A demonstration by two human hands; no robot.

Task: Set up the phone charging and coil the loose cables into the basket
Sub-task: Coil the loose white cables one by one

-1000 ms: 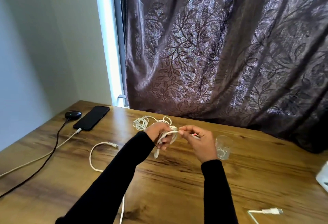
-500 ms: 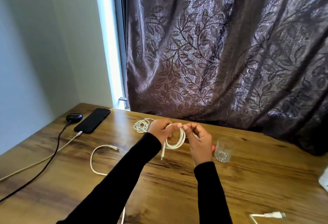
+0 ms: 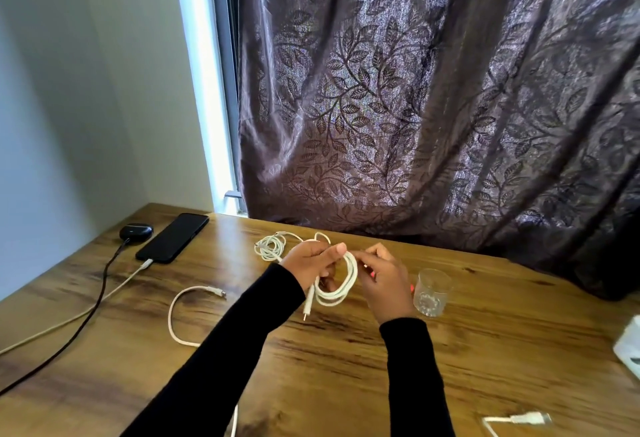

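My left hand (image 3: 313, 261) grips a coiled white cable (image 3: 341, 286) above the wooden table (image 3: 485, 350), thumb over the top of the loops. One plug end dangles below the coil. My right hand (image 3: 382, 275) pinches the coil's right side. A black phone (image 3: 173, 237) lies at the far left with a white charging cable (image 3: 114, 289) plugged into its near end. Another coiled white cable (image 3: 272, 248) rests behind my left hand. A loose white cable (image 3: 180, 312) curves on the table under my left forearm. No basket is in view.
A clear glass (image 3: 433, 293) stands just right of my right hand. A black earbud case (image 3: 135, 231) with a black cord (image 3: 86, 319) sits left of the phone. A white plug end (image 3: 519, 419) lies front right, a white object (image 3: 628, 346) at the right edge. A dark curtain (image 3: 415, 107) hangs behind.
The cable has gone from a strand stretched between my hands to a round coil held in my left hand. Both hands have stayed above the table's middle.
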